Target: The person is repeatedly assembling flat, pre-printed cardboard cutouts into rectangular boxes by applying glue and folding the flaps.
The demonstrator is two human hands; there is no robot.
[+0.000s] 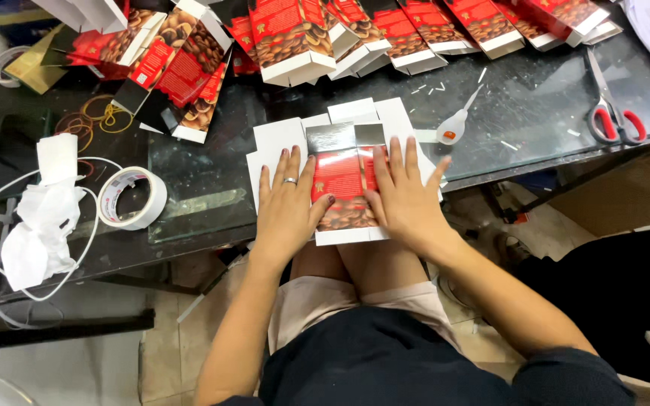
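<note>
**Flat carton pressed down at the table's edge**

Knees and lap fill the bottom of the head view, and just above them both hands lie flat on a red carton blank [344, 192] printed with brown nuts. Its lower white flap sticks out past the near edge of the dark glass table [551, 105]. The left hand [289, 201], a ring on one finger, has its fingers spread and pressed down along the blank's left side, thumb tip on the print. The right hand [402, 192] does the same on the right side; neither pinches anything.

Folded red cartons [385, 34] stand in a row along the far edge. A roll of white tape [133, 197] sits well to the left, beside crumpled white paper [43, 222]. A small white cutter [457, 124] lies just right of the blank, and red-handled scissors [612, 113] farther right.

Since the blank overhangs the edge, uneven pressure from one palm could probably tip or skew it, leaving a crooked crease.
</note>
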